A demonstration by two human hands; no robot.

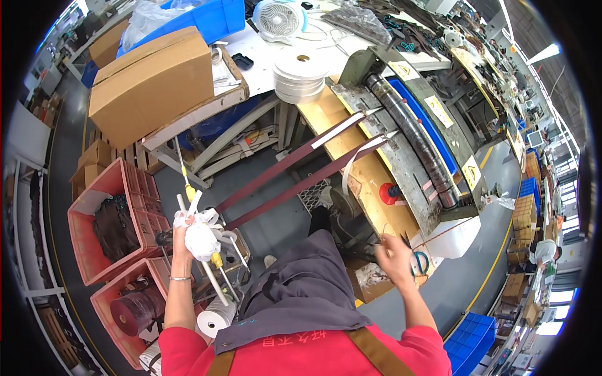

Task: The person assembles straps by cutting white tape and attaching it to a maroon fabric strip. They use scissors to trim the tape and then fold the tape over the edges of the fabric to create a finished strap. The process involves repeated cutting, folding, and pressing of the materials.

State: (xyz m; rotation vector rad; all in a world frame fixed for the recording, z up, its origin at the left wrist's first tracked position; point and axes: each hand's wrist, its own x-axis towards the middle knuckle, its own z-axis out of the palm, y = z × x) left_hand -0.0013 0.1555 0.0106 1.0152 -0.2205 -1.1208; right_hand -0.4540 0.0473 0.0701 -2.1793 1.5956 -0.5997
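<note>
My left hand (182, 233) is closed against a white plastic hub (204, 241) with white rods sticking out of it; part of the fingers is hidden behind it. From beside the hub, two dark maroon straps (276, 195) with white ends run up to a metal press machine (357, 103) with a dark roller (411, 138). My right hand (395, 258), slightly blurred, has its fingers curled together over the bench's front corner; what they pinch is too small to make out. Teal-handled scissors (420, 263) lie just right of it.
White tape rolls (301, 78) are stacked on the table at the machine's left. A cardboard box (150, 88) stands on the left table. Pink crates (94, 216) sit on the floor at left, one with a maroon roll (133, 311). A blue crate (473, 344) is at lower right.
</note>
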